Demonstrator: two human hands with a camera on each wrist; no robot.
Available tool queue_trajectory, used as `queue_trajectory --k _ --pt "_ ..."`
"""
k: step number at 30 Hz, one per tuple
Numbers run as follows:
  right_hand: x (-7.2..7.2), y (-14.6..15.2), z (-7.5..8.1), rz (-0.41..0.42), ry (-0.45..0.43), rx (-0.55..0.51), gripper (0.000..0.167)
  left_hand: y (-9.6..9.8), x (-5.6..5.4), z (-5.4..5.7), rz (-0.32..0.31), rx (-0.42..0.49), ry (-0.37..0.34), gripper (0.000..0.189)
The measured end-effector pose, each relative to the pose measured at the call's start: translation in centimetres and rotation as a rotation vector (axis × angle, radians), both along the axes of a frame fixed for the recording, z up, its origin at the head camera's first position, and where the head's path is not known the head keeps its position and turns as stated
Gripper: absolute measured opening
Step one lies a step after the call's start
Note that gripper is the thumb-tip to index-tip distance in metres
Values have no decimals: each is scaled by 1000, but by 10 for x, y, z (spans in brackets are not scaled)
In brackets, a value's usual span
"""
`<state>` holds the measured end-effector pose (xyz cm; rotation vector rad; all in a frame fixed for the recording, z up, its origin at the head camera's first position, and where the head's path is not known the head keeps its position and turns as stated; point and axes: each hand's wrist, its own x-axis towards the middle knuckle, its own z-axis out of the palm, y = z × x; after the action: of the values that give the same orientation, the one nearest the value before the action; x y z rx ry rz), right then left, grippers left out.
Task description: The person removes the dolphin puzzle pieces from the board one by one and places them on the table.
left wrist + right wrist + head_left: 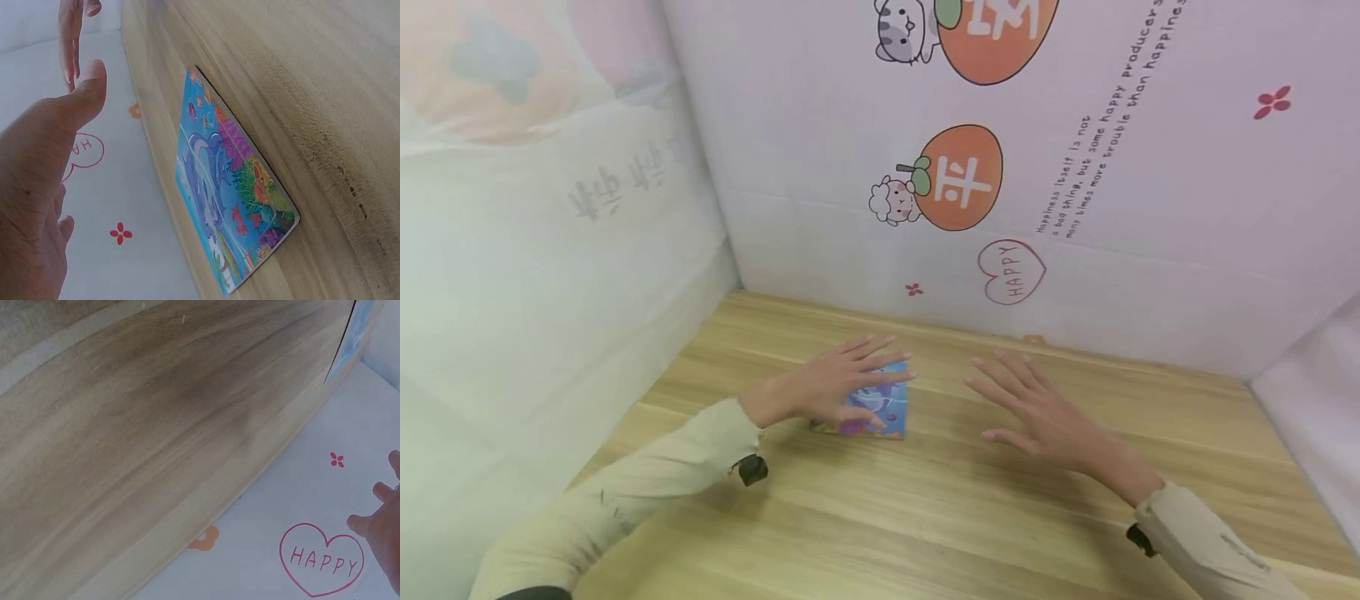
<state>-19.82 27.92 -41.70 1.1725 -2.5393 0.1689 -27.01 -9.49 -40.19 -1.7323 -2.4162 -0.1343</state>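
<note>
A thin square picture board (pixel 215 178) with dolphins, coral and small fish in bright colours lies flat on the wooden table. Fine lines run across its picture in the left wrist view. Above it in the head view is my left hand (pixel 835 383), fingers spread, covering the board's left and upper parts. To the right of the board, my right hand (pixel 1037 408) hovers over bare wood with fingers spread and nothing held. Only a sliver of the board (pixel 353 337) shows at the top right of the right wrist view.
The wooden table (pixel 925 517) runs back to a pale printed cloth wall (pixel 820 242) with fruit drawings, a heart and lettering. Another cloth wall (pixel 550 317) closes the left side, and one (pixel 1322 417) stands at the right.
</note>
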Motion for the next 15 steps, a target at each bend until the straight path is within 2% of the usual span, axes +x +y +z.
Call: queue_trajectory --k 6,11,15 --pt "-2 1 -4 -23 -17 -2 79 2 -2 -6 18 -20 -10 77" --pt "-4 0 -4 -36 -24 -15 78 2 -4 -6 30 -3 -21 79" --pt "-8 -4 -4 -35 -29 -24 78 -1 -8 -7 34 30 -58 79"
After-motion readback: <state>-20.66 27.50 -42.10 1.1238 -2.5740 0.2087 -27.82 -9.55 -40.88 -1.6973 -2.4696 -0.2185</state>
